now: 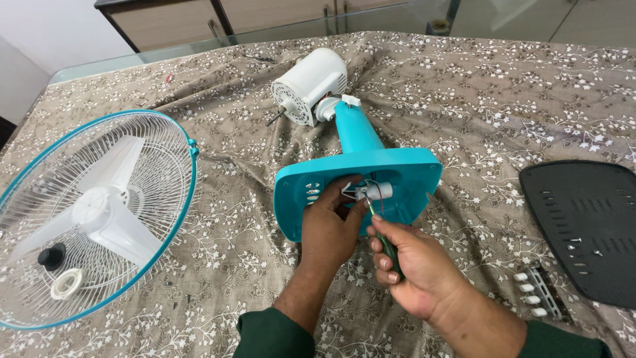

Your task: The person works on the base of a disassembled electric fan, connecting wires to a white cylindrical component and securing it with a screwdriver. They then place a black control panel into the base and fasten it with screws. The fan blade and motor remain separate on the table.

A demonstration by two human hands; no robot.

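On a bed-sized surface under one floral brown cloth [464, 86], the largest thing is one round fan grille [93, 219] with a teal rim at nine o'clock, cut by the left edge of view; inside it lie one white three-blade propeller [99, 205], one black knob [52, 256] and one white ring cap [66, 284]. At the centre lies one teal fan stand [397, 176] on its side, underside open toward the viewer, its neck running to twelve o'clock and ending at one white motor housing [308, 85]. At three o'clock one black base cover [586, 229] reaches the right edge, with three loose screws on it; just below sits one switch strip [536, 295] with four white buttons. Open cloth lies between grille and stand, and along the far edge. The left hand [329, 229] reaches into the base, fingers pressed around one small white part [375, 192]. The right hand [414, 265], at five o'clock, is closed round one green-handled screwdriver [386, 244], tip at that part.
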